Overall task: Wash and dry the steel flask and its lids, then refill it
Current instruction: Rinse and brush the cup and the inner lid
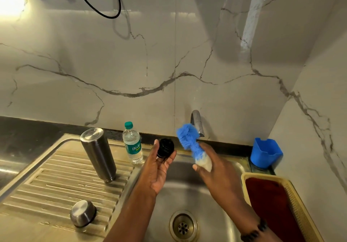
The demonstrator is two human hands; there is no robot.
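Note:
The steel flask (pixel 98 154) stands upside down on the ribbed drainboard (pixel 56 183) left of the sink basin. Its steel cup lid (pixel 83 213) lies mouth down near the drainboard's front. Over the basin, my left hand (pixel 159 166) holds the black inner lid (pixel 165 148) in its fingertips. My right hand (pixel 212 168) grips the handle of a blue bottle brush (pixel 187 138), whose bristles point up and left beside the lid without touching it. A small plastic water bottle (pixel 132 144) with a green cap stands behind the flask.
The tap spout (pixel 197 122) rises from the back wall behind the brush; no water runs. The sink basin (pixel 187 200) has its drain at the front. A blue plastic holder (pixel 265 155) and a yellow basket (pixel 293 200) with a red cloth sit at right.

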